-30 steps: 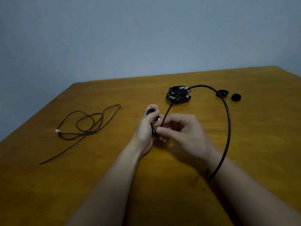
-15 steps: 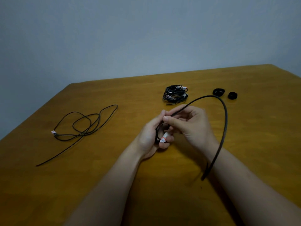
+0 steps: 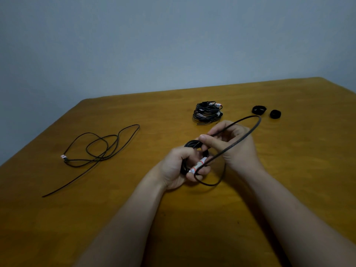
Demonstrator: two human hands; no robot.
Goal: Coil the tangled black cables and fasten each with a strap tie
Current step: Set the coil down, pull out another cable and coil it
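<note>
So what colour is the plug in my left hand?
The plug is white with red bands; head view.

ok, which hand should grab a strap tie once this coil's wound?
Right, probably. Both strap ties lie on the table just beyond the right hand, which only pinches the loose loop. The left hand grips the coil and would have to cross over.

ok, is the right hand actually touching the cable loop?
Touching. The head view shows the right hand pinching the cable between thumb and fingers, just above the left hand.
</note>
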